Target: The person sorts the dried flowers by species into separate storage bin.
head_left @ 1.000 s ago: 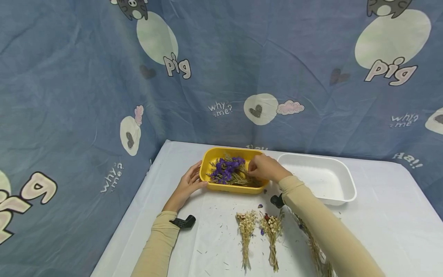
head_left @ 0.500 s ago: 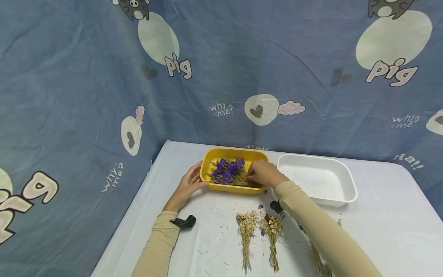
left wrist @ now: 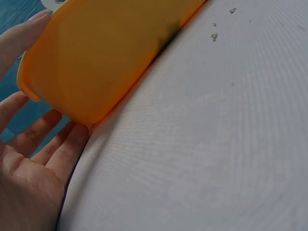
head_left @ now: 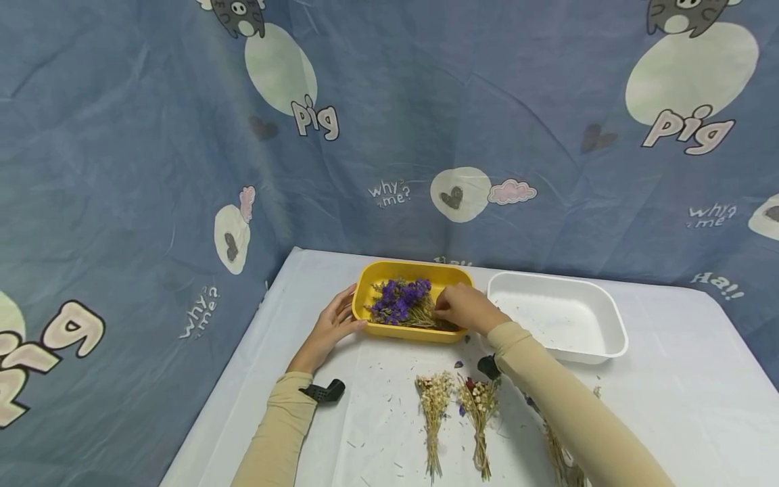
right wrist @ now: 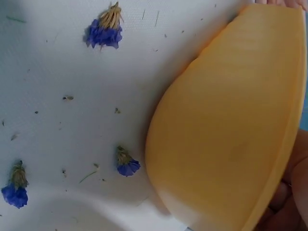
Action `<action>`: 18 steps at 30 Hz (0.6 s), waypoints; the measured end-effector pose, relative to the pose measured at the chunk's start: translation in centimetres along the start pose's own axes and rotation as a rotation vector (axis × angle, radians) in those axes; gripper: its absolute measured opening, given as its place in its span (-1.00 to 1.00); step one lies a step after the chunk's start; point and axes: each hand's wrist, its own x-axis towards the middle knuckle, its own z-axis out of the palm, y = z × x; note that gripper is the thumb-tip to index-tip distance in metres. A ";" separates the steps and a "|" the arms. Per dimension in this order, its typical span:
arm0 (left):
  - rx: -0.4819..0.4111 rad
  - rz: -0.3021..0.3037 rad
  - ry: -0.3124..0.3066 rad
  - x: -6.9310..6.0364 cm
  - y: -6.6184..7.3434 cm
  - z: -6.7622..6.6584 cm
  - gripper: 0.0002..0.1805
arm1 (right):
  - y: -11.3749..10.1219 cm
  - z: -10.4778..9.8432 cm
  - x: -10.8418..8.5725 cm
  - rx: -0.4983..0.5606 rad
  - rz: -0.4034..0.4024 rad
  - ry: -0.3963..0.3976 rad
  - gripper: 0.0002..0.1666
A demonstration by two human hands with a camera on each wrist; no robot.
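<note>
A yellow tray [head_left: 377,270] on the table holds a bunch of purple dried flowers [head_left: 398,301] with straw-coloured stems. My left hand [head_left: 328,330] rests against its left end, thumb along the front rim; in the left wrist view, loosely spread fingers [left wrist: 67,149] touch the tray wall [left wrist: 110,53]. Inside the right end, my right hand [head_left: 467,306] pinches the stems, its fingertips partly hidden. The right wrist view mostly shows the tray's outer wall [right wrist: 221,120], with curled fingers [right wrist: 284,209] behind the rim.
Right of the yellow tray stands a white tray [head_left: 562,314]. Two tied dried bouquets [head_left: 433,419] [head_left: 479,423] lie in front, and further stems [head_left: 560,453] lie partly under the right forearm. Loose purple blossoms [right wrist: 127,163] and plant bits dot the white cloth.
My right hand has lowered slightly and settled among the stems at the tray's right end. The left hand keeps its place on the tray.
</note>
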 end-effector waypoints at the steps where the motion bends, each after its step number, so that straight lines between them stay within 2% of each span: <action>1: -0.001 0.004 -0.002 0.0 0.0 0.0 -0.11 | 0.0 0.0 -0.1 0.003 -0.007 0.005 -0.82; 5: -0.007 0.001 -0.004 -0.1 0.0 0.0 -0.11 | -0.1 -0.4 -0.8 0.028 -0.013 0.027 -0.83; 9: -0.007 -0.004 0.002 -0.1 0.1 0.0 -0.12 | 0.0 -1.2 -1.9 0.053 -0.003 0.073 -0.71; 13: -0.009 -0.010 0.009 -0.1 0.1 0.0 -0.14 | 0.7 -2.3 -3.3 0.097 0.018 0.162 -0.59; 18: -0.041 0.002 0.037 0.0 -0.1 -0.1 -0.18 | 2.9 -3.8 -5.4 0.179 0.058 0.282 -0.50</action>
